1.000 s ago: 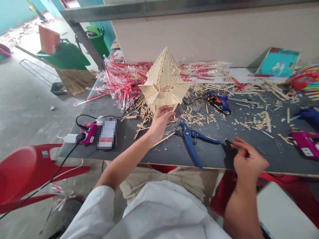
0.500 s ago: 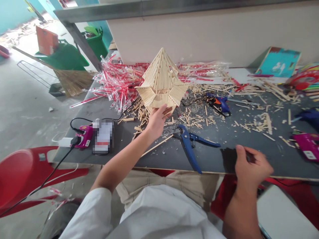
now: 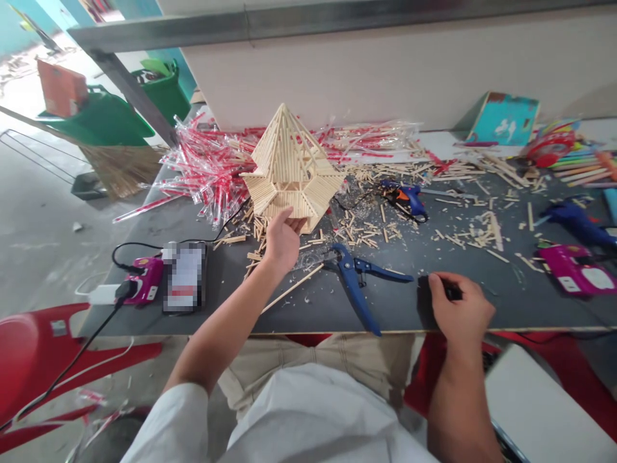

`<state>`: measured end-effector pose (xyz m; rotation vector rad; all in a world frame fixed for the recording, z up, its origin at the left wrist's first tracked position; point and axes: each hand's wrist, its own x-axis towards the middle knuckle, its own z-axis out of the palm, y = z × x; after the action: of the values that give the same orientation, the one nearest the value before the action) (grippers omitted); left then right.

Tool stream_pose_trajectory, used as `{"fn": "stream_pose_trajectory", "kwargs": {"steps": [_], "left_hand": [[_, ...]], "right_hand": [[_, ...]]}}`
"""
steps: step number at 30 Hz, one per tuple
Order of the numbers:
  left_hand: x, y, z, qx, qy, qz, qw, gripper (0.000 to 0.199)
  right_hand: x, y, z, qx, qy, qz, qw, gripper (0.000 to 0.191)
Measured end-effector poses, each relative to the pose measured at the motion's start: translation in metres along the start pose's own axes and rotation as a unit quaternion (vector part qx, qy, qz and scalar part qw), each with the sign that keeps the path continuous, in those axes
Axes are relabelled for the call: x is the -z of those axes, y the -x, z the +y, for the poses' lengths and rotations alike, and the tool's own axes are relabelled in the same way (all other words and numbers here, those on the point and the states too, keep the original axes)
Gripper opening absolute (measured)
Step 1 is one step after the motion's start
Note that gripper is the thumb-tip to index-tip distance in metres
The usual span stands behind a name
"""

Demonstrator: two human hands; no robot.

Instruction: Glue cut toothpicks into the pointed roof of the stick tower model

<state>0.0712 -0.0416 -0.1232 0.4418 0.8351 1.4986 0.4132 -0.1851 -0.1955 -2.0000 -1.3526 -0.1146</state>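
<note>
My left hand (image 3: 283,243) grips the lower edge of a pointed house-like model (image 3: 289,167) built from thin wooden sticks. The model stands near the back of the grey table, its peak upward. Curled fingers form my right hand (image 3: 460,305), just over the table's front edge; whether anything is pinched in it is hidden. Between the hands lies a blue-handled cutter (image 3: 357,283), its handles spread. One long wooden stick (image 3: 292,289) rests beside the cutter's jaws.
Stick offcuts (image 3: 366,231) litter the table (image 3: 308,315). Red-and-clear plastic wrappers (image 3: 207,164) heap at the back left. A blue glue gun (image 3: 407,198), a phone (image 3: 184,276), a pink power strip (image 3: 144,280) and a second pink strip (image 3: 573,267) also lie there.
The view has shifted a little, sliding the table leftward in the picture. The model has turned slightly in my left hand's grip. My right hand has come a little further over the table.
</note>
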Motion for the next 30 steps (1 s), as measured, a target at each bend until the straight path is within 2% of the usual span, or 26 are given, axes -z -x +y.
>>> {"fn": "stream_pose_trajectory", "kwargs": {"steps": [5,14,19,26,30], "left_hand": [[-0.002,0.002,0.003,0.001,0.016,-0.01,1.0,0.016],[0.003,-0.004,-0.002,-0.022,0.001,0.02,1.0,0.026],[0.005,-0.004,0.005,-0.019,-0.018,-0.005,1.0,0.024],[0.02,-0.007,0.01,0.001,-0.009,-0.029,1.0,0.022],[0.018,-0.009,0.011,0.002,0.006,-0.035,0.999,0.016]], "right_hand": [[0.0,-0.001,0.0,0.007,0.002,-0.002,1.0,0.03],[-0.001,-0.001,0.001,0.005,0.013,-0.012,1.0,0.03],[0.0,-0.001,0.001,0.015,0.015,-0.01,1.0,0.029],[-0.001,-0.002,0.002,0.02,0.019,-0.002,1.0,0.031],[-0.002,-0.001,0.002,0.024,0.018,-0.003,1.0,0.029]]}}
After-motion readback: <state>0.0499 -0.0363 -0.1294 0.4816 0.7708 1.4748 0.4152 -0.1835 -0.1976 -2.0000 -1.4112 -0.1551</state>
